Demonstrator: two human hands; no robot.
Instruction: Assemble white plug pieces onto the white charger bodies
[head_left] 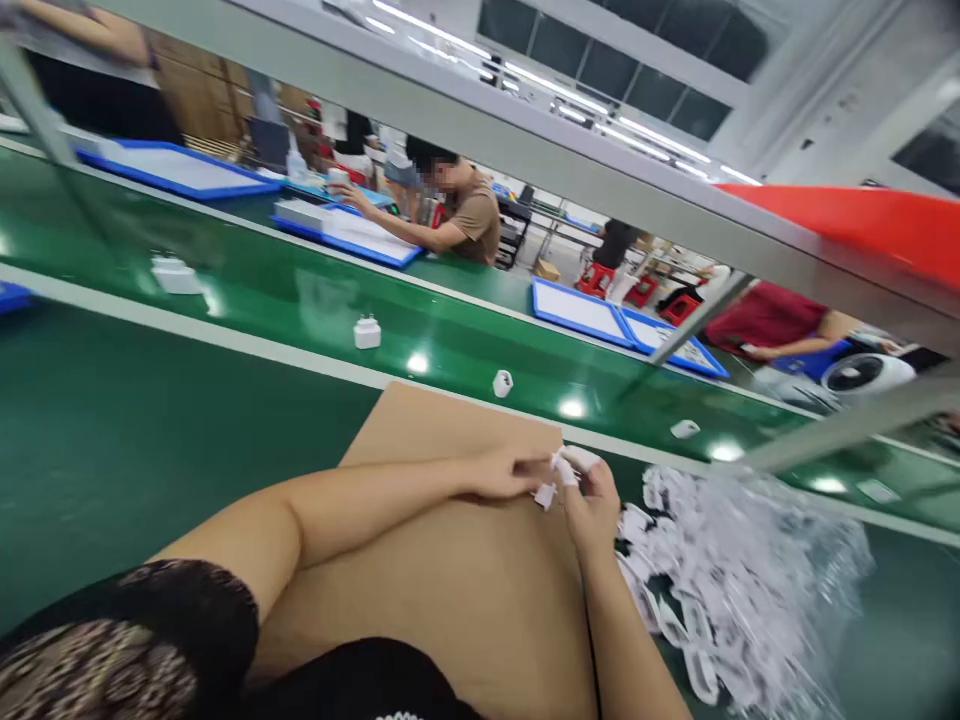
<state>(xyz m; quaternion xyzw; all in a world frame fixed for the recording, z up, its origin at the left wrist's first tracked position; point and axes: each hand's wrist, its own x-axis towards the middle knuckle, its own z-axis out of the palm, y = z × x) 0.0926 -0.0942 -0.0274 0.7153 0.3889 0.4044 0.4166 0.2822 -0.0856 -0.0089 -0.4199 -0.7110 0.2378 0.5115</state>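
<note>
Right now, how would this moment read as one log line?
left hand: at small white part, grip unclear | right hand: close beside it, grip unclear | below: cardboard | rightward: white pieces, clear plastic | beyond: green belt, white plugs

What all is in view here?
Belt: one, green, mid-frame
Plug pieces: about five, white, on belt
Workbench: one, green, foreground
Cardboard: one, brown, lower centre
Small part: one, white, centre
Loose parts: many, white, right
Plastic film: one, clear, by loose parts
Trays: several, blue-rimmed white, mostly beyond belt
Frame: one, grey, overhead
Panel: one, red, upper right
Fan: one, white, far right
Stools: several, red, background
Co-workers: several, varied clothing, beyond belt
Ceiling lights: several, white, top
Sleeve: one, black, lower left
Left hand: one, bare, centre
Right hand: one, partly white-covered, centre right
</note>
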